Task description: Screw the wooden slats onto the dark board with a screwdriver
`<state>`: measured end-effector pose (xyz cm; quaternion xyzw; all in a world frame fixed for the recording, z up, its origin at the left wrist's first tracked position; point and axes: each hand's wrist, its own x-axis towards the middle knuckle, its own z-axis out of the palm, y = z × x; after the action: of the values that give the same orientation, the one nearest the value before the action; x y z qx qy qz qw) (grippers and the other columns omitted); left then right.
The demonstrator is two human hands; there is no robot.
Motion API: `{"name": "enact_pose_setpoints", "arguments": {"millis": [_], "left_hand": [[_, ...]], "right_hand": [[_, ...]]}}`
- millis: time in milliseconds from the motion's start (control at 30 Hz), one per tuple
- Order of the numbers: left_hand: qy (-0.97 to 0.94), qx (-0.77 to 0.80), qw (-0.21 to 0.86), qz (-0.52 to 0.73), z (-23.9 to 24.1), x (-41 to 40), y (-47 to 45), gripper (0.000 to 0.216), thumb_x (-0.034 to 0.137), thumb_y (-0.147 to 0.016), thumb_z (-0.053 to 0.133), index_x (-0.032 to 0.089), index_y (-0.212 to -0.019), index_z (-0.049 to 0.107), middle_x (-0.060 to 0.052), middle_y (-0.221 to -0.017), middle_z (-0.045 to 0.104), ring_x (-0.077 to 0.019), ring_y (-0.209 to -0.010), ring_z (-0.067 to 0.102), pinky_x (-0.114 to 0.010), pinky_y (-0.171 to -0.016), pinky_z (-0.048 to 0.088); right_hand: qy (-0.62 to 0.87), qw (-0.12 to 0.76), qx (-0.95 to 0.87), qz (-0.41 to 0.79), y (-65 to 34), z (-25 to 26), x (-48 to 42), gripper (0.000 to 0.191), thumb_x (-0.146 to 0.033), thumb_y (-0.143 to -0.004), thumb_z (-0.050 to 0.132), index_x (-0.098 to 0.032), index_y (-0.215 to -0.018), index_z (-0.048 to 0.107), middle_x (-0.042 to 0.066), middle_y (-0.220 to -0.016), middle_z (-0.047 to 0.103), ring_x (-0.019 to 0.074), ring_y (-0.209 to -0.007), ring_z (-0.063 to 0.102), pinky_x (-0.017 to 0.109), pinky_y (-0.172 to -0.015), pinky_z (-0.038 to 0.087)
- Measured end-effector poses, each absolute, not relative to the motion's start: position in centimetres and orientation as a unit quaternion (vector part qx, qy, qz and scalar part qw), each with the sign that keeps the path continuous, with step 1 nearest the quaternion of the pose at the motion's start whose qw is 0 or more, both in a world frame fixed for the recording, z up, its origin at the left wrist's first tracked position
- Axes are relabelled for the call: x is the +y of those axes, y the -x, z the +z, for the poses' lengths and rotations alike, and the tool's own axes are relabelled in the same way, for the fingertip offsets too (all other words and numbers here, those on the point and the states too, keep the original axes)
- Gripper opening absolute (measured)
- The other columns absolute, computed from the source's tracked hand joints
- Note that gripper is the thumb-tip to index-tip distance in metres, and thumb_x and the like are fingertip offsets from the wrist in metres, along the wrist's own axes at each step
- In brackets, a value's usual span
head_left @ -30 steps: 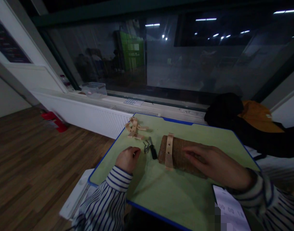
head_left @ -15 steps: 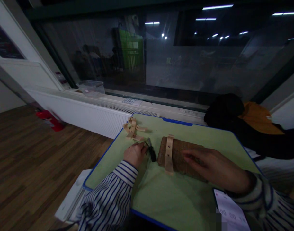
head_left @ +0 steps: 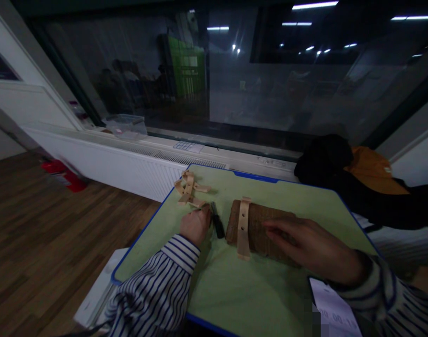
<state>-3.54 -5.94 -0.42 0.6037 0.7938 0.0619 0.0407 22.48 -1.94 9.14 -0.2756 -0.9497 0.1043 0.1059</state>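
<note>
My left hand [head_left: 195,225] rests on the left of the table with its fingers curled in. Whatever those fingers hold, if anything, is hidden. Just right of them lies a black-handled screwdriver [head_left: 218,227] with a thin metal shaft. A brown, rough-faced block [head_left: 257,229] lies in the middle of the table. Across its left end runs a pale strap [head_left: 243,224] with two holes along its length. Over the block's right part is my right hand [head_left: 305,241], its fingertips close together in a pinch. Nothing between them can be made out.
A bundle of pale holed straps [head_left: 189,189] lies at the table's far left. A phone [head_left: 335,306] with a timer lies near right. Dark and orange clothing [head_left: 371,171] is heaped beyond the right edge. A clear plastic box [head_left: 126,126] stands on the windowsill.
The view has shifted slightly to the right. The strap's near end lies a little further left and lower against the block. Both hands keep nearly the same pose.
</note>
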Motion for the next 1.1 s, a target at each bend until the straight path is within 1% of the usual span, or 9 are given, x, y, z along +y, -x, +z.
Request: {"name": "enact_pose_setpoints", "arguments": {"millis": [267,367,467,667,733,833,933,1000,1100], "left_hand": [[-0.592,0.803,0.04,0.06,-0.1,-6.4,3.7,0.029,0.033,-0.092,0.034,0.021,-0.098,0.06,-0.01,-0.088,0.071,-0.0258,-0.08,0.068,-0.032,-0.063,0.048],[-0.587,0.806,0.045,0.06,-0.2,-6.4,3.8,0.028,0.033,-0.091,0.036,0.021,-0.1,0.06,-0.009,-0.089,0.071,-0.0254,-0.081,0.068,-0.031,-0.064,0.048],[-0.584,0.808,0.048,0.062,-0.3,-6.6,4.0,0.027,0.033,-0.091,0.037,0.021,-0.102,0.059,-0.009,-0.091,0.071,-0.0248,-0.082,0.068,-0.031,-0.065,0.048],[-0.578,0.812,0.052,0.059,-0.2,-7.2,4.0,0.029,0.034,-0.092,0.036,0.02,-0.102,0.059,-0.01,-0.093,0.071,-0.0266,-0.083,0.068,-0.034,-0.066,0.049],[-0.578,0.812,0.053,0.056,-0.2,-7.2,4.0,0.03,0.033,-0.092,0.036,0.02,-0.108,0.059,-0.011,-0.096,0.07,-0.0272,-0.084,0.068,-0.035,-0.067,0.049],[-0.589,0.804,0.058,0.055,-0.1,-7.2,4.0,0.033,0.03,-0.091,0.038,0.023,-0.117,0.056,-0.009,-0.102,0.069,-0.0258,-0.088,0.067,-0.034,-0.072,0.049],[-0.602,0.795,0.061,0.052,0.1,-7.2,4.1,0.032,0.03,-0.092,0.036,0.026,-0.112,0.061,-0.007,-0.099,0.069,-0.0241,-0.089,0.066,-0.032,-0.073,0.049],[-0.605,0.792,0.061,0.049,0.3,-7.3,4.1,0.033,0.031,-0.092,0.035,0.027,-0.107,0.064,-0.007,-0.097,0.069,-0.0238,-0.088,0.066,-0.032,-0.072,0.048],[-0.605,0.793,0.055,0.043,0.5,-7.5,4.2,0.035,0.033,-0.092,0.034,0.026,-0.105,0.065,-0.008,-0.096,0.069,-0.0243,-0.087,0.065,-0.031,-0.07,0.048]], "right_hand": [[0.318,0.077,-0.936,0.128,-22.0,7.7,-1.4,0.027,-0.03,-0.09,0.043,-0.024,-0.109,0.061,0.001,-0.095,0.07,0.0183,-0.084,0.066,0.034,-0.075,0.05],[0.333,0.068,-0.931,0.133,-21.8,6.6,-0.9,0.027,-0.029,-0.089,0.044,-0.022,-0.108,0.062,0.002,-0.093,0.07,0.0193,-0.082,0.066,0.034,-0.072,0.05],[0.342,0.064,-0.927,0.138,-22.0,6.0,-0.6,0.028,-0.029,-0.089,0.044,-0.022,-0.109,0.062,0.002,-0.094,0.07,0.0196,-0.084,0.066,0.034,-0.074,0.049],[0.348,0.075,-0.923,0.145,-22.8,6.2,-0.1,0.029,-0.03,-0.088,0.044,-0.021,-0.11,0.062,0.003,-0.093,0.07,0.018,-0.083,0.065,0.032,-0.075,0.049],[0.347,0.079,-0.923,0.147,-23.0,6.4,0.0,0.028,-0.029,-0.088,0.045,-0.022,-0.108,0.062,0.003,-0.094,0.07,0.0173,-0.083,0.065,0.031,-0.076,0.048],[0.351,0.085,-0.921,0.147,-23.3,6.7,-0.1,0.027,-0.029,-0.088,0.045,-0.022,-0.107,0.063,0.002,-0.092,0.07,0.0164,-0.082,0.065,0.028,-0.071,0.048],[0.358,0.09,-0.918,0.145,-23.5,6.9,-0.2,0.028,-0.028,-0.088,0.045,-0.021,-0.107,0.063,0.003,-0.091,0.07,0.0165,-0.08,0.065,0.027,-0.068,0.048],[0.361,0.092,-0.917,0.144,-23.7,7.0,-0.3,0.028,-0.028,-0.088,0.044,-0.02,-0.107,0.063,0.003,-0.092,0.07,0.0167,-0.08,0.066,0.028,-0.068,0.049],[0.366,0.094,-0.914,0.147,-24.1,6.9,-0.4,0.029,-0.029,-0.088,0.044,-0.02,-0.108,0.063,0.004,-0.093,0.07,0.0169,-0.08,0.066,0.028,-0.068,0.05]]}}
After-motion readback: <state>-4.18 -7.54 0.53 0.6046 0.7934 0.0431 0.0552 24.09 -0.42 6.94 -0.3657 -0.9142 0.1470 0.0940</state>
